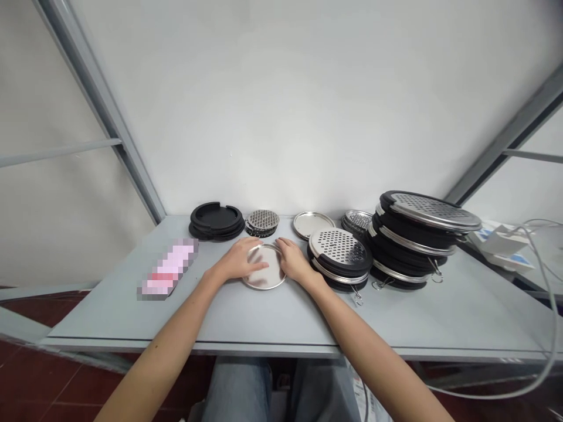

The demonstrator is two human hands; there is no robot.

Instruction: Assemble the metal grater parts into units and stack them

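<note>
A round shiny metal lid or plate (266,275) lies on the grey table in front of me. My left hand (241,258) rests on its left edge, the thumb reaching over its surface and the fingers apart. On the right edge lies my right hand (292,258), its fingers close together and bent at the rim. Behind, a perforated metal disc stack (263,220) and a stack of plain metal plates (313,224) stand near the wall. Just right of my right hand is a stack of black rings with a perforated metal top (338,247).
Black round bases (217,218) are stacked at the back left, a blurred pink object (171,269) nearer. To the right stand a taller clipped stack (433,211), more perforated discs (358,220), white boxes (501,243) and a white cable (548,293). The table edge (272,347) is close to me.
</note>
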